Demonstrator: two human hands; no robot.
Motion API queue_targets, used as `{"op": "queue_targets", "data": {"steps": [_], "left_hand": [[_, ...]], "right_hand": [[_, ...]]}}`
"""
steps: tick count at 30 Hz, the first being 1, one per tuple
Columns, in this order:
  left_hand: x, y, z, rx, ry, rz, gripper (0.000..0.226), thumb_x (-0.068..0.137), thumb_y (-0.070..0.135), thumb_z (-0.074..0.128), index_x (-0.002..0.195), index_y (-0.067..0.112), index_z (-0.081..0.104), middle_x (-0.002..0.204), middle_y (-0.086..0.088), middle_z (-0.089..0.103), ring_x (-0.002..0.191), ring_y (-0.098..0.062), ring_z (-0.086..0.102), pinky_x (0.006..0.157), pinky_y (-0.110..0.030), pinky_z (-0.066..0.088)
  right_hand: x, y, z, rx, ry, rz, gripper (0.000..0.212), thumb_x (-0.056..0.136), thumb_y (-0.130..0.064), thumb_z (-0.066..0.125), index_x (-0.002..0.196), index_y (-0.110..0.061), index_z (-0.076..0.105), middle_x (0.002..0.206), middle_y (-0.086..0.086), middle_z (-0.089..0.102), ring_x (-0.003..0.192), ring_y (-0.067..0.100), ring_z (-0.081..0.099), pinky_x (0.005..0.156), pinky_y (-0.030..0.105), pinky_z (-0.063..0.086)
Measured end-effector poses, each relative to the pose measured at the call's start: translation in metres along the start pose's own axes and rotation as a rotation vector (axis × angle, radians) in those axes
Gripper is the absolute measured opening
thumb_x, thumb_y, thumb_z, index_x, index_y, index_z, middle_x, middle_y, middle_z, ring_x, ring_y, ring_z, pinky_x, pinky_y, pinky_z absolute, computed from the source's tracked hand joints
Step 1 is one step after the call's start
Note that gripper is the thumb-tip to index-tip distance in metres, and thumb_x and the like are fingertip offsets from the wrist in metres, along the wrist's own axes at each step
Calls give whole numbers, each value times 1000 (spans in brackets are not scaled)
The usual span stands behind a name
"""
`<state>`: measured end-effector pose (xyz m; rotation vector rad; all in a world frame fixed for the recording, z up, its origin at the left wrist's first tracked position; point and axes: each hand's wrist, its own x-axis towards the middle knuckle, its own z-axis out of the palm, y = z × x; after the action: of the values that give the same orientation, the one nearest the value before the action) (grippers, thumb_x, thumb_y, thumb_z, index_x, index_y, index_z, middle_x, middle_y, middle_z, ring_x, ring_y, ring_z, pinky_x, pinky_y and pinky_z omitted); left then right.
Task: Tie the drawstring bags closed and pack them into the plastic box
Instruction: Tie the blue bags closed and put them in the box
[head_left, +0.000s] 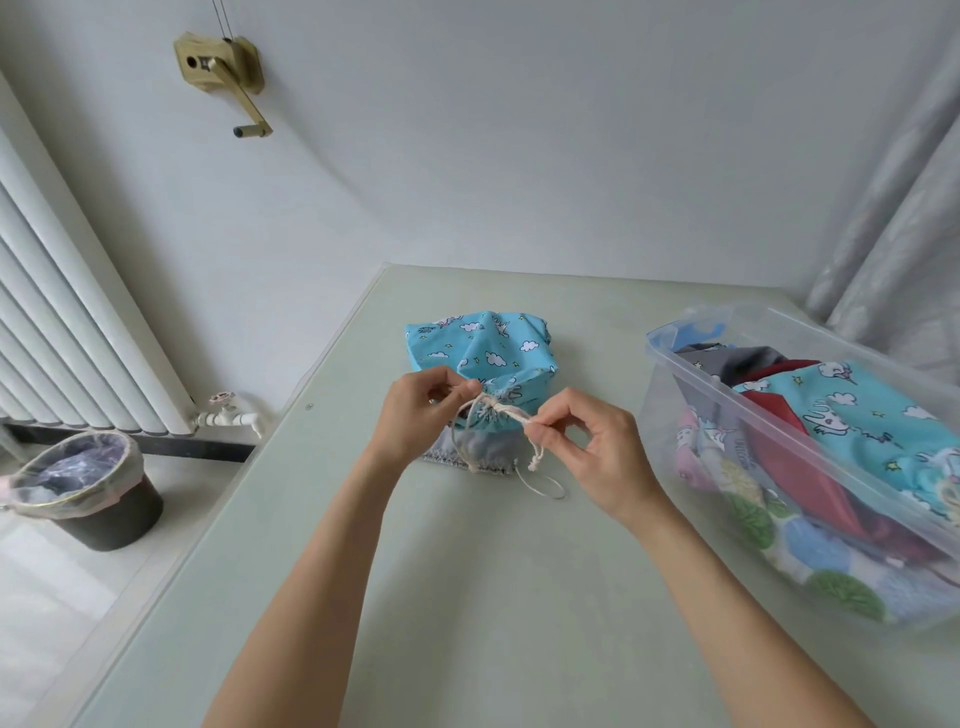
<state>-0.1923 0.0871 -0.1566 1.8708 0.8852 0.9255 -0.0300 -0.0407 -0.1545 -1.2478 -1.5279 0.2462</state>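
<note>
A blue drawstring bag (488, 353) printed with white clouds lies on the pale green table (467, 597), its gathered neck toward me. A cream drawstring (501, 410) is wound round the neck, with loose ends hanging down in front. My left hand (415, 415) pinches the cord at the left of the neck. My right hand (587, 447) pinches the cord's other end at the right. The clear plastic box (727, 405) stands at the right and holds several fabric bags, one of them blue with the same print (872, 421).
A dark waste bin (88, 493) with a plastic liner stands on the floor at the left, below a white radiator (62, 312) and its valve (228, 413). The wall lies behind the table, and a curtain (893, 218) hangs at the far right.
</note>
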Motion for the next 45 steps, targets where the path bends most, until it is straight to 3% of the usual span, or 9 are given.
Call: {"op": "queue_targets", "data": {"steps": [4, 9, 13, 18, 20, 23, 26, 29, 45], "left_hand": [[-1, -2, -16, 70, -269, 12, 25, 83, 44, 58, 97, 29, 71, 90, 15, 72, 85, -2, 65, 82, -22, 49], [8, 2, -36, 167, 80, 81, 27, 91, 38, 55, 117, 44, 57, 100, 18, 66, 91, 6, 60, 76, -12, 44], [28, -16, -37, 164, 111, -125, 43, 89, 39, 58, 130, 31, 48, 109, 8, 60, 94, -11, 60, 85, -28, 47], [66, -31, -37, 176, 27, -399, 65, 88, 57, 48, 140, 22, 34, 131, -5, 56, 115, -25, 53, 100, -46, 43], [81, -31, -34, 159, -9, -444, 78, 82, 71, 40, 142, 22, 32, 137, -6, 51, 121, -27, 49, 103, -46, 40], [98, -30, -26, 90, -52, -509, 107, 64, 90, 33, 146, 22, 25, 148, -7, 36, 132, -28, 39, 110, -46, 31], [108, -34, -16, 49, -53, -518, 97, 76, 69, 53, 149, 18, 14, 150, -7, 31, 132, -25, 37, 105, -37, 31], [115, -40, -5, 212, 2, -419, 97, 69, 46, 78, 144, 14, 26, 134, -2, 49, 110, -18, 51, 90, -29, 42], [82, 36, -18, 633, 430, 169, 24, 92, 33, 54, 112, 27, 65, 103, -1, 68, 89, -30, 61, 65, -31, 40]], "right_hand": [[-6, 16, -16, -219, -170, 234, 10, 86, -26, 65, 93, -22, 60, 87, -13, 63, 81, 9, 58, 76, 30, 48], [0, 11, -14, -438, -308, 141, 82, 71, -53, 71, 140, -40, 27, 143, -13, 29, 132, 9, 25, 109, 32, 27], [17, 17, 10, -694, -575, -28, 83, 69, -52, 72, 139, -48, 27, 146, -15, 32, 139, 13, 11, 116, 41, 5], [60, 32, 23, -404, -217, 35, 26, 82, -31, 68, 105, -20, 66, 83, -6, 62, 82, 18, 54, 82, 34, 40], [88, 44, 25, -347, -65, 176, 27, 82, -33, 69, 103, -16, 64, 90, 1, 63, 86, 23, 54, 76, 31, 40], [127, 73, 30, -516, -58, 403, 38, 83, -43, 64, 113, -20, 62, 129, 8, 50, 117, 33, 43, 96, 38, 39], [148, 101, 34, -551, -209, 660, 48, 83, -51, 60, 126, -33, 50, 144, 14, 29, 126, 38, 38, 103, 42, 34], [156, 117, 39, -509, -224, 728, 69, 79, -47, 67, 138, -32, 35, 133, 15, 42, 118, 34, 48, 99, 39, 41], [154, -14, -6, -816, 48, 119, 44, 87, -38, 61, 122, -14, 49, 117, 8, 53, 105, 28, 50, 82, 33, 37]]}}
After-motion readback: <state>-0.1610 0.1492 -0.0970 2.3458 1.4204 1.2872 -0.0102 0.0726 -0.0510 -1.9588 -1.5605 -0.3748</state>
